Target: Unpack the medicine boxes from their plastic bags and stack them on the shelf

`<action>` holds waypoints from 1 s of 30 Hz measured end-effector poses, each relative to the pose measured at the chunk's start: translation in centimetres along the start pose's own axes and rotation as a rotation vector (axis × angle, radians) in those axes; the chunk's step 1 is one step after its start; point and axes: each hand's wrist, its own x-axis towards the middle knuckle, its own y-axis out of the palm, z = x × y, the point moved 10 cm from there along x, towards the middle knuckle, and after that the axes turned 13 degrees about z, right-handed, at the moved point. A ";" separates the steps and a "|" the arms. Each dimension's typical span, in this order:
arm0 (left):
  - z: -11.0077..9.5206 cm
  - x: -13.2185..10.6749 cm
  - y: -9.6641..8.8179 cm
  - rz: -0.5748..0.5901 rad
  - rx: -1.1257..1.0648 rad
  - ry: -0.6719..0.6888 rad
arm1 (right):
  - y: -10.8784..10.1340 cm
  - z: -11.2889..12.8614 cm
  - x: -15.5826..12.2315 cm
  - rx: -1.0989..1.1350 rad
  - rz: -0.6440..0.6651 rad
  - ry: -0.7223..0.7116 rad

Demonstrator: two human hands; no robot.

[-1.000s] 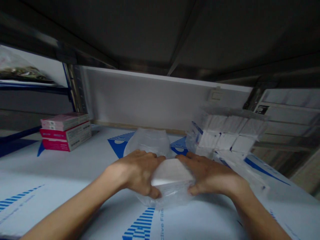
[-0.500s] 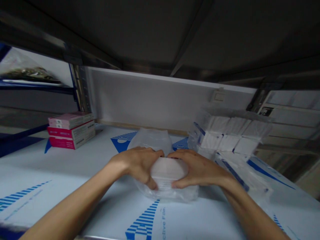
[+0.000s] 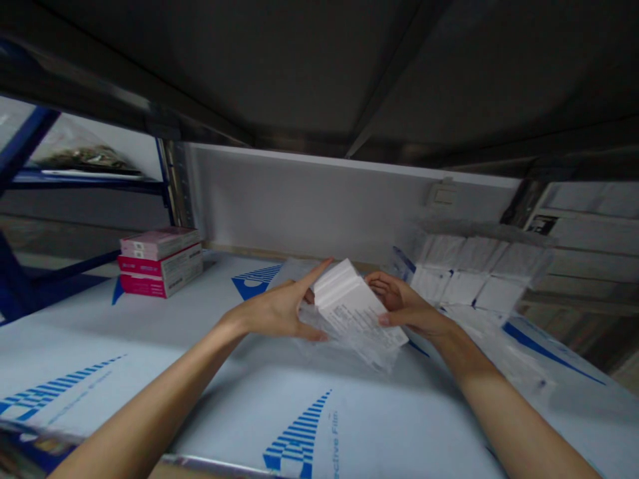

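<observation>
Left hand (image 3: 277, 314) and right hand (image 3: 407, 307) hold one white packet (image 3: 349, 307) above a shelf top (image 3: 150, 379)

At the upper left, one clear plastic bag (image 3: 84, 158) with something brownish inside lies on a higher shelf with blue uprights (image 3: 27, 143). Below it, three flat boxes (image 3: 160, 263) sit in one stack near the back of the shelf top, one pale pink on two deeper pink. The shelf top is covered in white protective film printed in blue.

In the middle, the left arm reaches in from the lower left, the palm turned inward. Its fingers are spread, with the upper one pointing up behind the packet and the lower one under its left side. The packet is tilted, with printed text on its face and a clear plastic wrapper (image 3: 319, 322) bunched along its lower left edge. It is held clear of the shelf top between both hands. The right arm comes in from the lower right. Its fingers are curled together behind the packet's upper right side, and its thumb presses on the face.

At the right, one block of white packets (image 3: 479, 273) sits in clear wrap, at least four across; the full count is hidden.
</observation>
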 end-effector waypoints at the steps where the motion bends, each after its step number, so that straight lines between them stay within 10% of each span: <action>1: 0.4 0.0 -0.2 -0.040 -0.003 -0.004 | -0.4 0.0 -0.1 0.022 -0.034 -0.005; 11: 1.3 -1.1 -2.7 -0.336 -0.057 0.034 | -2.3 -1.4 -0.7 0.078 -0.168 0.057; 21: 0.7 -0.5 -1.0 -0.123 -0.037 0.127 | -1.6 -2.4 -0.9 0.196 -0.164 0.126; 30: -0.1 -0.8 2.0 0.092 0.199 0.120 | -3.7 -1.4 -1.4 0.448 -0.580 -0.065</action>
